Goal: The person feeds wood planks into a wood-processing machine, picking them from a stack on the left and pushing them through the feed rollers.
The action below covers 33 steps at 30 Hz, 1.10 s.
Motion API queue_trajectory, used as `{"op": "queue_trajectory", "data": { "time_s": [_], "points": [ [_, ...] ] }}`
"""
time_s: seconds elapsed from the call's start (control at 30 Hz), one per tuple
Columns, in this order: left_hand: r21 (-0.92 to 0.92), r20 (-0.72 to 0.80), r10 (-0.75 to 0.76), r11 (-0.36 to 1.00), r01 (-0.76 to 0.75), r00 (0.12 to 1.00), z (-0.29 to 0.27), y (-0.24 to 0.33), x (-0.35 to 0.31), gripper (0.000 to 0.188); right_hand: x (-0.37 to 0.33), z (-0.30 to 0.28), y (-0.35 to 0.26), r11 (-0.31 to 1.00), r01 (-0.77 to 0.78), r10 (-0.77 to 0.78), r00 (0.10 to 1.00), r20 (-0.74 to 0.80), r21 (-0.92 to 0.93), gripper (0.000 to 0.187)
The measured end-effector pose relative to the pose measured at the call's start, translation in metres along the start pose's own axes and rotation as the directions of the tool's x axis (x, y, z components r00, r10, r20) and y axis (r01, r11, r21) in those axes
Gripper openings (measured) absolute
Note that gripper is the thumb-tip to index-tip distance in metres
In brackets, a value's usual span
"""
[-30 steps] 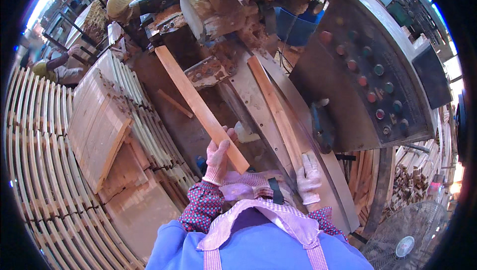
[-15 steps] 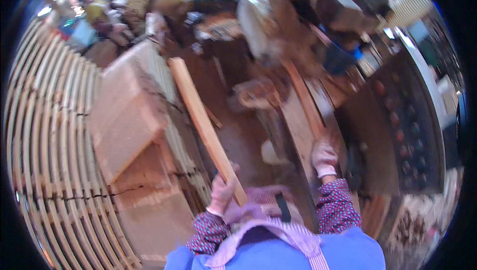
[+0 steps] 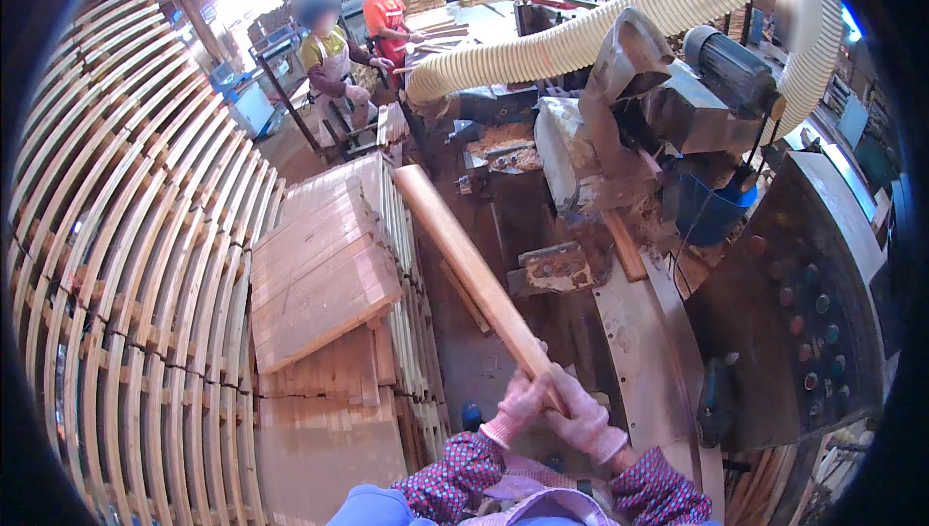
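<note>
Forearms (image 3: 453, 474) converging, left hand (image 3: 521, 404) and right hand (image 3: 582, 418) clasp the plank (image 3: 472, 268) by one end (any control panel (image 3: 809, 311) writing is unreadable).

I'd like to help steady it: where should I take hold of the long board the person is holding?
Probably take the long board by its far end, coming from the side opposite the person: the left hand and right hand are at its near end, while the far end is free of hands. Its straight, narrow shape suggests a grip across both long edges.
</note>
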<state>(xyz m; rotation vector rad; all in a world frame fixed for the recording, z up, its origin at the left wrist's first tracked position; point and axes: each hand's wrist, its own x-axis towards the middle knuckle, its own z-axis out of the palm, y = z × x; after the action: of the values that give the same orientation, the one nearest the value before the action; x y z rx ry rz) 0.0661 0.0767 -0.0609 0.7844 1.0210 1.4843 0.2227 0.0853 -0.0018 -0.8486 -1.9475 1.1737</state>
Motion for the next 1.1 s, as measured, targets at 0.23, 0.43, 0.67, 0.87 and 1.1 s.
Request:
{"op": "queue_trajectory", "data": {
  "time_s": [0.23,0.43,0.67,0.87,1.1],
  "points": [
    [0.243,-0.879,0.149,0.958,0.155,0.452,-0.28,0.045,0.017,0.074,-0.157,-0.057,-0.012,0.726,-0.51,0.365,0.854,-0.37,-0.461,0.061],
    [-0.214,-0.895,-0.133,0.965,-0.149,0.425,-0.42,0.079,0.037,0.078,-0.26,-0.063,0.072,0.243,-0.563,0.31,0.817,-0.487,-0.79,0.062],
    [-0.442,-0.86,-0.248,0.8,-0.406,0.447,-0.432,0.077,0.091,0.044,0.007,-0.116,0.167,0.153,-0.54,0.201,0.837,-0.509,-0.828,0.056],
    [-0.217,-0.771,0.138,0.861,-0.46,0.621,-0.323,0.064,0.002,0.038,0.09,-0.128,0.176,0.252,-0.47,0.021,0.876,-0.481,-0.846,0.052],
    [-0.193,-0.493,0.142,0.944,-0.268,0.858,-0.06,0.113,-0.06,0.044,0.048,0.013,-0.021,0.973,-0.144,0.084,0.948,0.308,0.18,0.074]
  ]
}}
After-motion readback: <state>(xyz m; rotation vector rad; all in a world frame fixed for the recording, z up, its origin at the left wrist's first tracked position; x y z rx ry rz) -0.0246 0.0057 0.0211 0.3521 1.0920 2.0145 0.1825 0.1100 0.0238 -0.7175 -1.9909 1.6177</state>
